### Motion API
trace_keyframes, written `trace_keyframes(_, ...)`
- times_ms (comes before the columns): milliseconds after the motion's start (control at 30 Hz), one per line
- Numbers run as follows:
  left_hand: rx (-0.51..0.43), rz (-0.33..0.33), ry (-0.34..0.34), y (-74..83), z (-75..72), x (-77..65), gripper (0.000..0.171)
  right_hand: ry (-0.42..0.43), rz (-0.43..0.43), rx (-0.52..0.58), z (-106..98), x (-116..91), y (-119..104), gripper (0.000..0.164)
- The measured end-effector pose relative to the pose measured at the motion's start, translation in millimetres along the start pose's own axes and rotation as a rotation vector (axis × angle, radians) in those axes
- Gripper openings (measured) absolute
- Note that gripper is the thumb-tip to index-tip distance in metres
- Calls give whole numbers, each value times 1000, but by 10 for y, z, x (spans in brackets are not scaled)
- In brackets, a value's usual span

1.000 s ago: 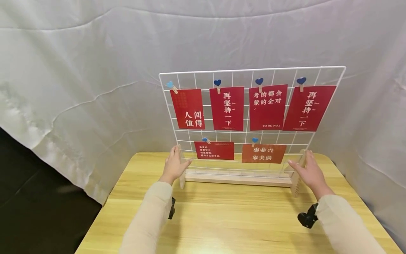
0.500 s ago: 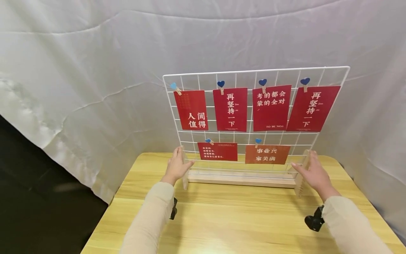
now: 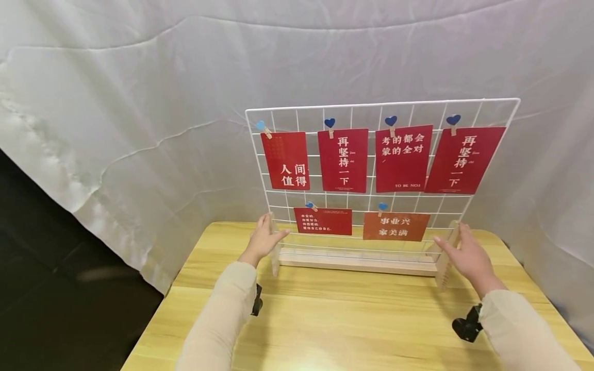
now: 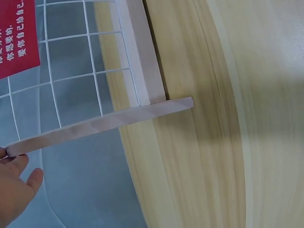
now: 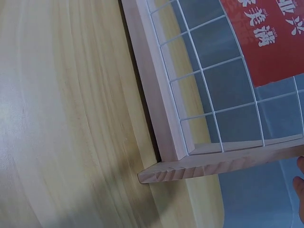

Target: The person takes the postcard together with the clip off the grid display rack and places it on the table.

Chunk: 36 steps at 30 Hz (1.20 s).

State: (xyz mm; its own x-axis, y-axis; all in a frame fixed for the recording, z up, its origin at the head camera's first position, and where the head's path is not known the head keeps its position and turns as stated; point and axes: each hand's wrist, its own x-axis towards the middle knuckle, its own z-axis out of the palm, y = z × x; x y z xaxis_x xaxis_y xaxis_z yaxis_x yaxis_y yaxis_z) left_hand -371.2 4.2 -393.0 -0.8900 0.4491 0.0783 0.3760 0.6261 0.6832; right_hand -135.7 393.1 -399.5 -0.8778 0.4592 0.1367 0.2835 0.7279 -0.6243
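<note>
A white wire grid leans upright in a pale wooden stand. Red cards hang on it in two rows under blue heart clips. In the upper row is a bright red card; below are a small dark red card and an orange-red card. My left hand touches the top of the left side piece, thumb spread towards the grid. At the right side piece, my right hand rests with fingers along its outer side and thumb apart; only fingertips show in the right wrist view.
The stand is on a yellow wood-grain table with rounded far corners. A pale grey curtain hangs close behind it and along both sides. Dark floor shows at the lower left.
The head view has turned slightly left, so stand, table and hands all sit a little further right in it. Both hands stay at the side pieces.
</note>
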Motion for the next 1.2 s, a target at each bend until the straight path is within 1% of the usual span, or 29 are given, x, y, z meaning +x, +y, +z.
trace_keyframes(200, -38, 6, -24, 18, -59, -4, 86, 25, -32, -13, -19, -66, -26, 80)
trace_keyframes(333, -35, 21, -25, 28, -95, -1, 81, 39, -54, -5, -10, -107, -39, 79)
trace_keyframes(433, -26, 37, -21, 43, -142, -8, 77, 33, -62, 12, 1, -128, -90, 80)
trace_keyframes(633, -60, 62, -7, 91, -255, -39, 79, -9, -65, 24, 37, -151, -358, 82)
trace_keyframes(700, -72, 80, 5, 115, -294, -44, 78, -17, -87, 18, 61, -153, -453, 81)
trace_keyframes(900, -106, 134, 55, 201, -399, -33, 75, -39, -153, 59, 170, -158, -671, 77)
trace_keyframes(1100, -116, 168, 95, 308, -518, -28, 73, -72, -197, 66, 238, -152, -892, 75)
trace_keyframes(1200, -123, 189, 122, 356, -583, -15, 71, -84, -209, 106, 263, -138, -1005, 74)
